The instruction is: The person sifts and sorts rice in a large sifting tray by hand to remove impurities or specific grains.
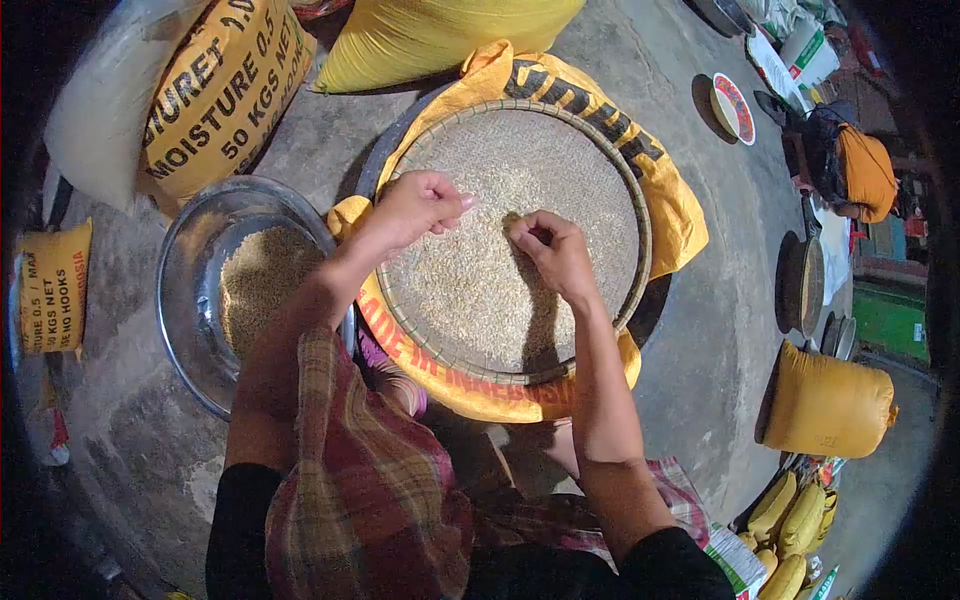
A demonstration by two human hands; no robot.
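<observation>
A round woven winnowing tray (620,200) rests on a yellow printed sack (675,215), with pale grain (450,290) spread over its surface. Over the tray's left part, my left hand (428,210) is held with thumb and fingers closed together just above the grain. My right hand (555,252) is near the tray's middle, its fingertips pinched close to the grain. Whatever lies between the fingertips of either hand is too small to make out. Left of the tray stands a metal basin (185,290) holding browner grain (262,275), partly covered by my left forearm.
Full sacks (225,90) stand at the upper left, and a yellow sack (440,40) lies behind the tray. To the right are a patterned bowl (733,108), a round pan (812,285), a tied yellow bag (828,400) and bananas (800,515). The floor is grey concrete.
</observation>
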